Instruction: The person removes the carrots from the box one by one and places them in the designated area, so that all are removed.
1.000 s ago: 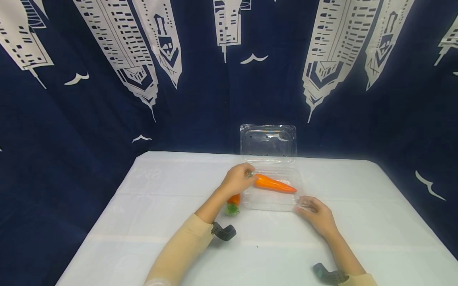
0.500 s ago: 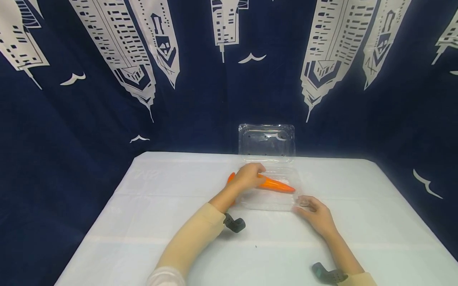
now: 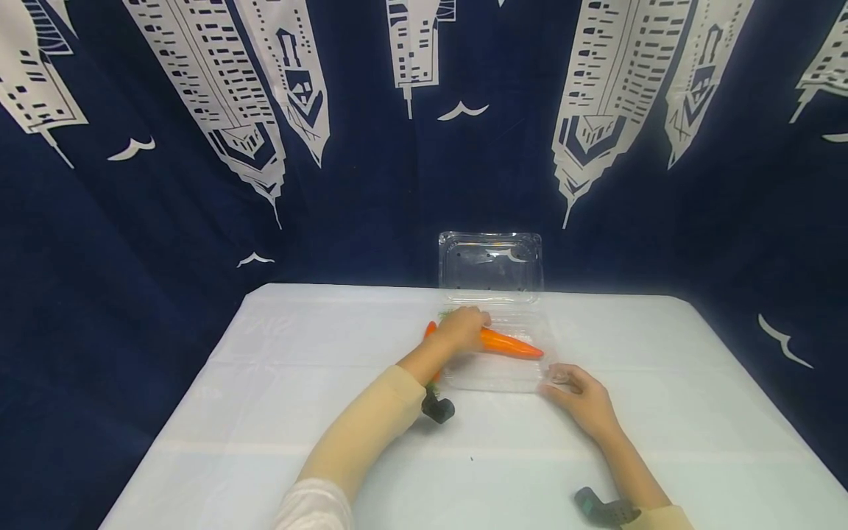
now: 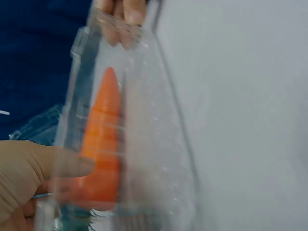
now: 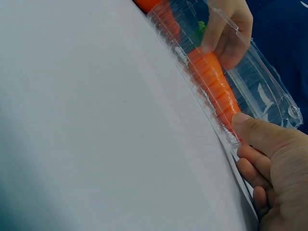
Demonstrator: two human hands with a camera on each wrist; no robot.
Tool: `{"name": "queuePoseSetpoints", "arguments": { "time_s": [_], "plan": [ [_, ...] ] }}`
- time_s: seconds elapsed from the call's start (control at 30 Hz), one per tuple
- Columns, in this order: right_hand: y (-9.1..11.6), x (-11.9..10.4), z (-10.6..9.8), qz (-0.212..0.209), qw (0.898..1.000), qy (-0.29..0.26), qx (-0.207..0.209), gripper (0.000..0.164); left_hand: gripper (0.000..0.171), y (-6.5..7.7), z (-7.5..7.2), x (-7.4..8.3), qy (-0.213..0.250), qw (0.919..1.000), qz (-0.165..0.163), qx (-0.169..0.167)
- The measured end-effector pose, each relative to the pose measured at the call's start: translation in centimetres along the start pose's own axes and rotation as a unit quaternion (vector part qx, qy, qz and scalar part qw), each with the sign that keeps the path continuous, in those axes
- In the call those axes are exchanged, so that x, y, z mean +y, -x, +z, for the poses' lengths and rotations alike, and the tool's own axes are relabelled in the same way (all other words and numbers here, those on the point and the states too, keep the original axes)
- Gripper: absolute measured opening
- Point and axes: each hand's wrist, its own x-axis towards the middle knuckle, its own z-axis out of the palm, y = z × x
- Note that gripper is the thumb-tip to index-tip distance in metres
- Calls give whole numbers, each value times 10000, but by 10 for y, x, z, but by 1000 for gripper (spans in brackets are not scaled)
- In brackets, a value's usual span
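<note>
An orange carrot (image 3: 511, 344) lies slantwise inside a clear plastic clamshell container (image 3: 497, 379), its tip toward the right end. My left hand (image 3: 464, 330) reaches over the container's left side and grips the carrot's thick end; in the right wrist view, thumb and fingers straddle it just below its green top (image 5: 200, 27). At the container's near right corner, my right hand (image 3: 586, 397) pinches the plastic edge between thumb and fingers. A second carrot (image 3: 430, 329) lies just left of the container, mostly hidden under my left wrist.
The container's lid (image 3: 490, 265) stands raised at its far side, near the back edge of the white table (image 3: 265, 397). Behind hangs a dark blue curtain (image 3: 371, 184) with white building prints. A dark wrist device (image 3: 439, 408) sits under my left wrist.
My left hand has slid rightward from the carrot's leafy top onto its thick end, and the forearm now covers more of the second carrot. The right hand keeps its hold on the corner.
</note>
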Motion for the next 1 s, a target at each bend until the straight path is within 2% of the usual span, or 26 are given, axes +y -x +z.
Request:
{"name": "queuePoseSetpoints", "arguments": {
  "time_s": [0.17,0.3,0.5,0.9,1.0],
  "plan": [
    [0,0,0,-26,10000,-30,-5,53,33,-2,8,-6,-518,9984,201,56],
    [-1,0,1,-46,10000,-38,-2,52,30,-3,14,-9,-613,9978,220,90],
    [0,-3,1,-27,10000,-27,-11,53,35,-3,20,-13,-722,9973,163,3],
    [-1,2,1,-53,10000,8,0,55,41,9,11,-10,-712,9966,388,147],
    [-1,2,1,-143,9999,28,34,53,39,12,8,-10,-522,9976,359,269]
  ]
}}
